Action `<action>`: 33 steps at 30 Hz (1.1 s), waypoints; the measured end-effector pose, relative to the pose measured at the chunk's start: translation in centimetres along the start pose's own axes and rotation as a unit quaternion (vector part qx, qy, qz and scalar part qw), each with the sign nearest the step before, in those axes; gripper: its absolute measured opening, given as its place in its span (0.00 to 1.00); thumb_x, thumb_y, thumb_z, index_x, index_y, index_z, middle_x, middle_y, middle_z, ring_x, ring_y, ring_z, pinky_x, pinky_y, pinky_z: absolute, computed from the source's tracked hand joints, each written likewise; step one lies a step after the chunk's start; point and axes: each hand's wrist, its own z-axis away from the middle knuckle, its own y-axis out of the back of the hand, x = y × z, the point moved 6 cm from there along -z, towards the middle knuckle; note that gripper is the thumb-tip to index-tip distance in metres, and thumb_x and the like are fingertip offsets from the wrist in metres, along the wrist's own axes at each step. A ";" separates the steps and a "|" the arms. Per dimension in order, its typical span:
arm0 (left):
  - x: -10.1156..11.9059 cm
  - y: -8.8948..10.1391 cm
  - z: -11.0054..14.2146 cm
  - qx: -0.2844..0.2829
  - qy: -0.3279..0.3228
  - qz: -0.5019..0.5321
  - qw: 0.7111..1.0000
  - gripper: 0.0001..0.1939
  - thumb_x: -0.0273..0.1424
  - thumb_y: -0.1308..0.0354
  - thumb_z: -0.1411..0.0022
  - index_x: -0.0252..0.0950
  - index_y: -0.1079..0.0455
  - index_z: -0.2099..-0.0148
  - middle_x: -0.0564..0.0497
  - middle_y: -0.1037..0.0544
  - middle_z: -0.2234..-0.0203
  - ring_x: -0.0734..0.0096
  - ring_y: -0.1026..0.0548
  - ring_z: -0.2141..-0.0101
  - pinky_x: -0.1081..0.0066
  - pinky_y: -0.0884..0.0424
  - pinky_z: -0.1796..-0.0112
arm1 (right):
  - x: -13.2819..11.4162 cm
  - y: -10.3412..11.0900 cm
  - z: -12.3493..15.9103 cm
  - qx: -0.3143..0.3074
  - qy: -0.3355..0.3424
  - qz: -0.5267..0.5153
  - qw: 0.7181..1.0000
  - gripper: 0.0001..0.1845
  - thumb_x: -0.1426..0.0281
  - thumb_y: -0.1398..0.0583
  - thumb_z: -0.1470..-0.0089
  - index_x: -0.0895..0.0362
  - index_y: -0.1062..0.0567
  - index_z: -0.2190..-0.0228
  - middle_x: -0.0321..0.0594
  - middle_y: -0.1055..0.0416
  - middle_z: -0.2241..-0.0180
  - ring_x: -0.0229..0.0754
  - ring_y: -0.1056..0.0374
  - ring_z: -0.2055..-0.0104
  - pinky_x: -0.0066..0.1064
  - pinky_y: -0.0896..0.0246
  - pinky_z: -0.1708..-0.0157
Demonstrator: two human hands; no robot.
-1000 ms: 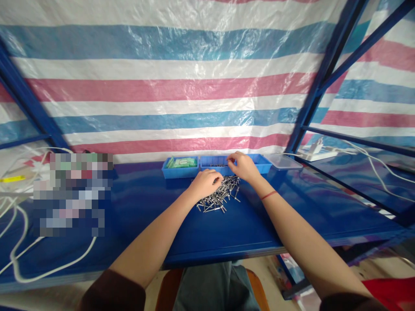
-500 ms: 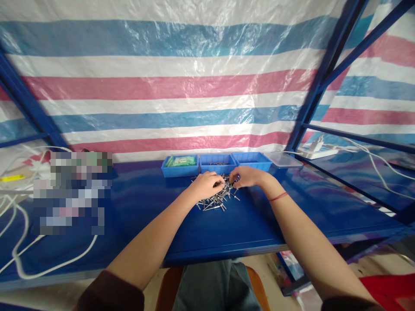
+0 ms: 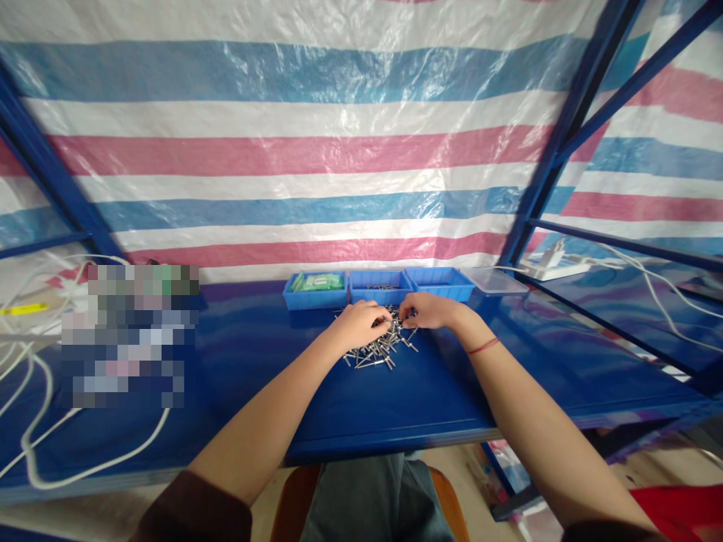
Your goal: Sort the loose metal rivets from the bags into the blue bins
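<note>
Workbench (image 3: 242,391) is supporting the middle blue bin (image 3: 370,296). In front of that bin, the left hand (image 3: 361,324) is curling its fingers, and the right hand (image 3: 432,311), having left the bin's right edge, is bending its fingertips inward; any grip cannot be determined. Both hands are now attending metal pins (image 3: 373,354), piled just before the bin.

Metal rivets (image 3: 379,348) (shiny), plastic bins (image 3: 315,302).

Left hand (image 3: 358,325) covers some metal pins (image 3: 377,351) — grip unclear.
</note>
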 end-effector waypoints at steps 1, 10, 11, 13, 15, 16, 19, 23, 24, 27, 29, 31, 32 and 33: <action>0.0 0.0 0.0 -0.001 0.000 0.000 1.000 0.11 0.35 0.48 0.40 0.40 0.25 0.60 0.49 0.24 0.66 0.65 0.27 0.62 0.67 0.33 0.59 | 0.0 0.0 0.1 -0.007 -0.003 -0.003 1.000 0.07 0.75 0.39 0.57 0.57 0.22 0.73 0.40 0.26 0.71 0.39 0.32 0.71 0.27 0.41 0.71; -0.1 -0.1 0.0 -0.007 -0.005 0.006 1.000 0.12 0.35 0.49 0.39 0.40 0.26 0.59 0.49 0.24 0.66 0.65 0.28 0.61 0.67 0.33 0.58 | -0.9 -0.4 0.6 -0.037 -0.035 0.022 0.998 0.05 0.78 0.42 0.55 0.59 0.26 0.75 0.42 0.26 0.72 0.39 0.34 0.72 0.27 0.44 0.74; -0.1 -0.1 0.0 -0.009 -0.005 0.004 1.000 0.12 0.35 0.49 0.39 0.40 0.26 0.59 0.49 0.24 0.66 0.65 0.28 0.61 0.67 0.33 0.58 | -0.9 -0.4 0.6 -0.034 -0.037 0.020 0.999 0.06 0.79 0.43 0.55 0.59 0.26 0.74 0.42 0.27 0.72 0.39 0.34 0.72 0.27 0.44 0.74; -0.1 -0.1 0.0 -0.012 -0.002 -0.001 1.000 0.12 0.35 0.49 0.39 0.40 0.26 0.58 0.49 0.24 0.66 0.65 0.27 0.62 0.67 0.33 0.59 | -0.6 -0.1 0.7 -0.014 -0.036 0.010 0.999 0.07 0.79 0.44 0.55 0.59 0.27 0.73 0.42 0.27 0.72 0.38 0.35 0.72 0.27 0.44 0.73; -0.2 -0.2 0.1 -0.008 0.003 -0.004 1.000 0.12 0.35 0.49 0.39 0.40 0.27 0.58 0.49 0.25 0.66 0.65 0.27 0.62 0.67 0.33 0.60 | -0.3 0.5 0.7 0.017 -0.023 -0.015 0.999 0.09 0.79 0.45 0.54 0.60 0.27 0.70 0.41 0.28 0.72 0.38 0.35 0.72 0.28 0.43 0.73; -0.3 -0.1 0.0 -0.002 0.007 -0.004 1.000 0.12 0.35 0.49 0.39 0.40 0.27 0.57 0.49 0.25 0.65 0.64 0.27 0.62 0.67 0.33 0.60 | -0.3 0.8 0.7 0.034 -0.011 -0.033 0.999 0.10 0.78 0.46 0.53 0.60 0.27 0.68 0.41 0.28 0.72 0.38 0.35 0.72 0.28 0.43 0.72; -0.6 0.1 -0.1 0.034 0.022 0.012 0.999 0.13 0.36 0.49 0.39 0.39 0.27 0.57 0.48 0.25 0.64 0.64 0.27 0.62 0.67 0.32 0.60 | -0.4 1.7 0.6 0.083 0.035 -0.088 0.992 0.13 0.77 0.47 0.51 0.60 0.27 0.63 0.39 0.29 0.72 0.37 0.35 0.71 0.28 0.42 0.71; -0.9 0.5 -0.3 0.083 0.039 0.074 0.993 0.14 0.37 0.48 0.39 0.36 0.27 0.58 0.48 0.24 0.65 0.66 0.27 0.64 0.68 0.32 0.60 | -1.0 2.2 0.3 0.125 0.071 -0.189 0.971 0.11 0.73 0.46 0.50 0.60 0.27 0.65 0.41 0.27 0.70 0.38 0.33 0.69 0.31 0.39 0.68; -1.0 0.5 -0.4 0.093 0.046 0.093 0.990 0.13 0.37 0.47 0.40 0.36 0.27 0.58 0.49 0.23 0.66 0.67 0.27 0.65 0.68 0.32 0.61 | -1.2 2.2 0.2 0.129 0.078 -0.225 0.963 0.10 0.71 0.44 0.50 0.60 0.27 0.65 0.41 0.26 0.70 0.39 0.32 0.69 0.32 0.39 0.67; -1.4 0.7 -0.5 0.118 0.079 0.152 0.978 0.13 0.37 0.47 0.40 0.36 0.27 0.57 0.50 0.22 0.66 0.68 0.26 0.67 0.69 0.31 0.61 | -1.7 2.4 0.0 0.155 0.088 -0.288 0.941 0.10 0.65 0.42 0.50 0.60 0.27 0.69 0.40 0.27 0.71 0.39 0.32 0.69 0.33 0.38 0.66; -1.8 0.7 -0.5 0.131 0.100 0.187 0.968 0.14 0.36 0.46 0.40 0.36 0.27 0.56 0.49 0.22 0.64 0.69 0.26 0.67 0.69 0.31 0.61 | -1.9 2.7 -0.1 0.186 0.083 -0.284 0.937 0.12 0.63 0.41 0.51 0.59 0.25 0.71 0.40 0.27 0.72 0.39 0.33 0.69 0.33 0.39 0.65; -2.1 0.7 -0.6 0.142 0.113 0.215 0.960 0.14 0.35 0.46 0.40 0.34 0.27 0.55 0.48 0.22 0.61 0.68 0.26 0.65 0.69 0.32 0.59 | -2.0 3.0 0.0 0.214 0.081 -0.270 0.935 0.12 0.62 0.41 0.51 0.58 0.24 0.72 0.40 0.26 0.70 0.39 0.33 0.68 0.34 0.39 0.65; -2.3 0.6 -0.6 0.146 0.117 0.227 0.956 0.14 0.34 0.46 0.40 0.34 0.27 0.56 0.47 0.22 0.60 0.68 0.26 0.64 0.69 0.32 0.58 | -2.0 3.2 0.0 0.223 0.082 -0.264 0.935 0.12 0.62 0.40 0.51 0.58 0.23 0.72 0.41 0.26 0.70 0.40 0.33 0.67 0.34 0.40 0.64; -2.4 0.6 -0.7 0.149 0.119 0.240 0.952 0.13 0.34 0.46 0.40 0.33 0.27 0.56 0.47 0.23 0.60 0.68 0.26 0.64 0.68 0.32 0.58 | -2.1 3.2 0.1 0.230 0.083 -0.259 0.934 0.12 0.62 0.40 0.51 0.58 0.23 0.72 0.41 0.26 0.69 0.40 0.33 0.67 0.34 0.40 0.64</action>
